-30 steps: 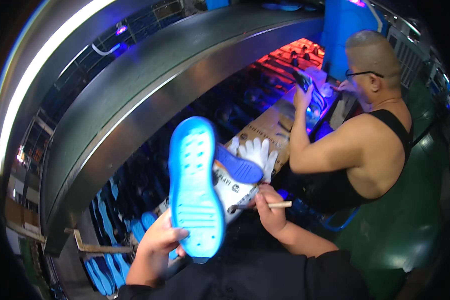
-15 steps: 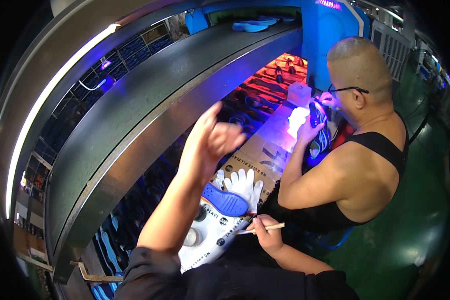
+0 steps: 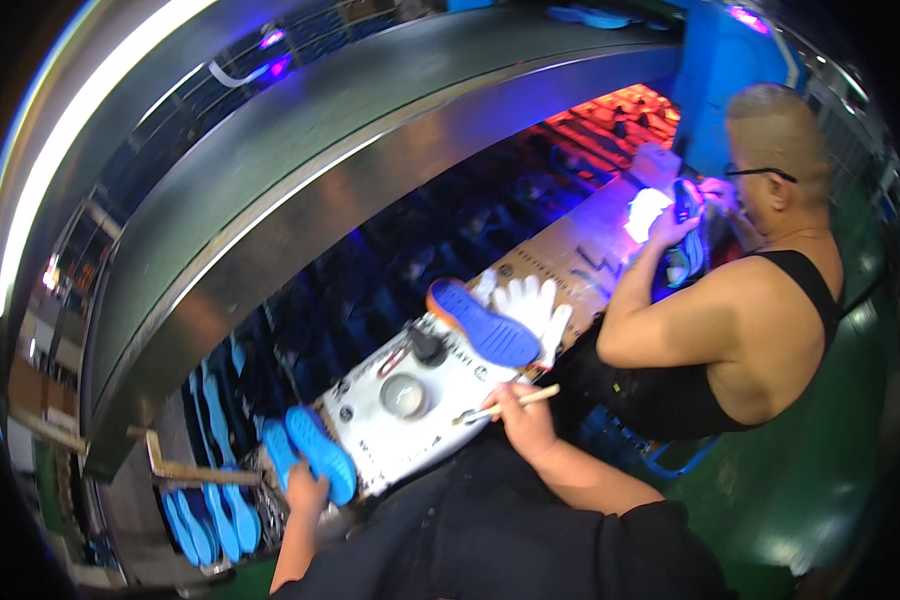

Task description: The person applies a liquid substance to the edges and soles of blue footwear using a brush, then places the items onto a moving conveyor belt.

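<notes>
My left hand (image 3: 306, 490) is low at the left, its fingers closed round the near end of a light blue shoe sole (image 3: 281, 447). A second light blue sole (image 3: 320, 455) lies right beside it, at the corner of the white-covered work surface (image 3: 375, 455). In my right hand (image 3: 526, 425) is a brush (image 3: 523, 402) with a pale wooden handle, its bristles pointing left over the surface's near edge. A small round cup (image 3: 405, 397) with pale contents stands on the surface. Beyond it lies a darker blue sole (image 3: 485, 325) with an orange end.
White gloves (image 3: 530, 305) lie on brown cardboard beyond the blue sole. A co-worker (image 3: 740, 290) sits at the right, handling a shoe under bright light. A long conveyor (image 3: 300, 160) arches across the back. More light blue soles (image 3: 215, 520) stand at lower left. A dark pot (image 3: 429, 346) is behind the cup.
My left hand has come down from above the bench to the light blue soles at lower left. The view has shifted left, and my right hand still holds the brush.
</notes>
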### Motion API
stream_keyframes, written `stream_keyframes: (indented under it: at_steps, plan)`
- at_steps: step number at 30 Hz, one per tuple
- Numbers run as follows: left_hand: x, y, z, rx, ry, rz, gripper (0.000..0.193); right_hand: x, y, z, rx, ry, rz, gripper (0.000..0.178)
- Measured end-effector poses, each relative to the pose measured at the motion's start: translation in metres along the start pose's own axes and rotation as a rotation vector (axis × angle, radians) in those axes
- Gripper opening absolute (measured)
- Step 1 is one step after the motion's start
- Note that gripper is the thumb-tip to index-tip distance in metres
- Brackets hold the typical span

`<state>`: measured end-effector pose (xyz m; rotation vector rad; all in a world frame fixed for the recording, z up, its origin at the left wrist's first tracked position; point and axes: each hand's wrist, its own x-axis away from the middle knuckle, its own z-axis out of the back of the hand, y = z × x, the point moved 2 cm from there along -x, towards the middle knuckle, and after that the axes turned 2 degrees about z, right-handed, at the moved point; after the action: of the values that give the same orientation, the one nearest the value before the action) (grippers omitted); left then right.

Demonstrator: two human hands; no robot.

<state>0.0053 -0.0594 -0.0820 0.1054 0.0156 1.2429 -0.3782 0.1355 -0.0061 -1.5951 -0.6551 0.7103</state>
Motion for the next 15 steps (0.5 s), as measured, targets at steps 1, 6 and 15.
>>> stream_keyframes:
  at_steps: [1, 6, 15]
  plan:
    - [0.002, -0.009, -0.012, -0.012, 0.030, -0.004, 0.061, -0.002, 0.000, -0.004, -0.006, 0.003, 0.004, 0.035]
    - [-0.003, 0.014, 0.010, -0.061, 0.051, 0.064, 0.041, -0.014, -0.005, -0.018, 0.108, 0.032, 0.027, 0.036]
    - [0.028, 0.008, 0.022, 0.640, -0.004, 0.252, 0.058, -0.059, 0.014, -0.091, 0.530, -0.324, 0.372, 0.014]
